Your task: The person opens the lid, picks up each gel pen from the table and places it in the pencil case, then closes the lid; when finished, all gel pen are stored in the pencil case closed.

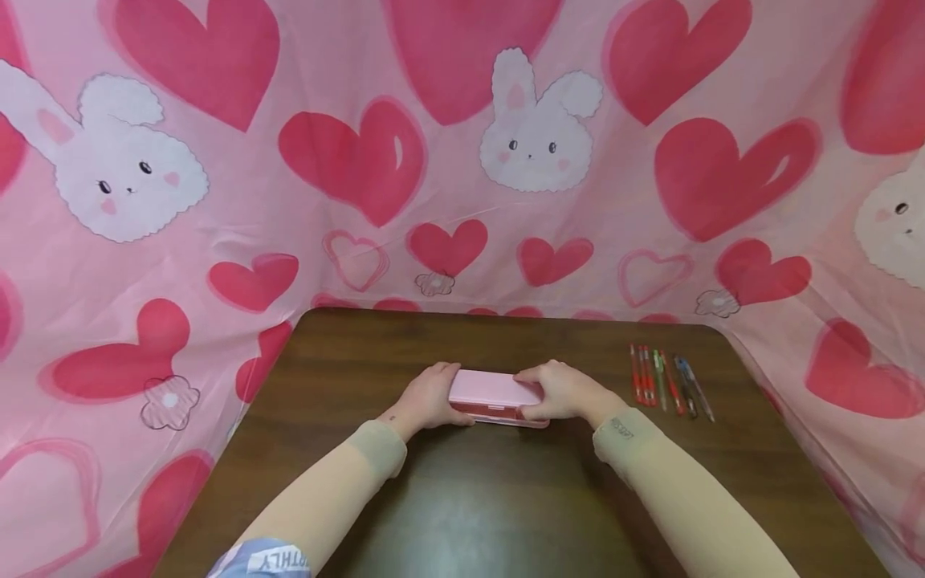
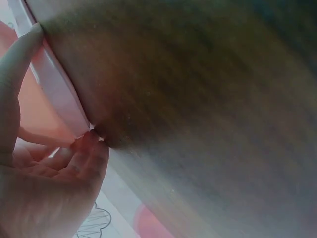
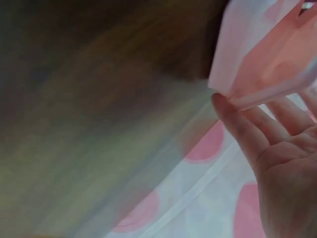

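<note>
A pink pencil case lies near the middle of the dark wooden table, its clasp on the near long side. Around its left end my left hand grips, thumb at the near edge and fingers at the far side. At the right end, my right hand holds the case between thumb in front and fingers over the top. The left wrist view shows the left fingertips pressed at a corner of the case's pale wall. In the right wrist view, the fingers run along the case's translucent edge.
Several pens, red, green and dark or blue, lie side by side on the table's right part. A pink cloth backdrop with hearts and rabbits stands around the far and side edges.
</note>
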### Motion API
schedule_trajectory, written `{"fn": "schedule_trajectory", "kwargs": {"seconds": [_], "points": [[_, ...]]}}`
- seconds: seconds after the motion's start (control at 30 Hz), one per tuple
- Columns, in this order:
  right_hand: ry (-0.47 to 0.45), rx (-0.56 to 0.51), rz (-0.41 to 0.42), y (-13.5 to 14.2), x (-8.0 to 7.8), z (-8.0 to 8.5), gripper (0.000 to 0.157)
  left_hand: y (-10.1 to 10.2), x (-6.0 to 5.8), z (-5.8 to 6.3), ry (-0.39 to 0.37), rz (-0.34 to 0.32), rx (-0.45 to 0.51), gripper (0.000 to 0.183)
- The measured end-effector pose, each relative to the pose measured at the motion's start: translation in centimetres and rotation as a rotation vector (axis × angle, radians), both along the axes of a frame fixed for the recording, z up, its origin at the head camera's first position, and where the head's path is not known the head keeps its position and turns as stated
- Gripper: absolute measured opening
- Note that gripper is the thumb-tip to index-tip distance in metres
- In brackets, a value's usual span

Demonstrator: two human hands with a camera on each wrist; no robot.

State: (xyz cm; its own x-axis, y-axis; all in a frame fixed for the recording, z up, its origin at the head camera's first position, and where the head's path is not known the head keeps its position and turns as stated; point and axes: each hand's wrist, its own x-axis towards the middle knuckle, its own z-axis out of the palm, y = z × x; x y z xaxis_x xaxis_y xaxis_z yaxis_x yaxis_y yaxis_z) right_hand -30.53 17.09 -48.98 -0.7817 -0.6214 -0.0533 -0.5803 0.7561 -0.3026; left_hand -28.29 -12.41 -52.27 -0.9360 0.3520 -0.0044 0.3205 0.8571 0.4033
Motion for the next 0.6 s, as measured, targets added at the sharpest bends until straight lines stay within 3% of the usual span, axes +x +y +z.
{"fn": "schedule_trajectory", "kwargs": {"seconds": [0.27,0.47,0.6], "points": [[0.011,-0.218,-0.016,1.7,0.4,-1.3,0.051,-0.8,-0.5,-0.3,-0.033,-0.008,0.043,0.118],[0.175,-0.369,0.039,2.2,0.6,-1.8,0.029,-1.2,-0.2,-0.3,-0.076,0.021,0.109,0.120],[0.245,-0.435,0.010,2.4,0.5,-1.9,0.022,-1.3,-0.1,-0.2,-0.101,0.057,0.162,0.124]]}}
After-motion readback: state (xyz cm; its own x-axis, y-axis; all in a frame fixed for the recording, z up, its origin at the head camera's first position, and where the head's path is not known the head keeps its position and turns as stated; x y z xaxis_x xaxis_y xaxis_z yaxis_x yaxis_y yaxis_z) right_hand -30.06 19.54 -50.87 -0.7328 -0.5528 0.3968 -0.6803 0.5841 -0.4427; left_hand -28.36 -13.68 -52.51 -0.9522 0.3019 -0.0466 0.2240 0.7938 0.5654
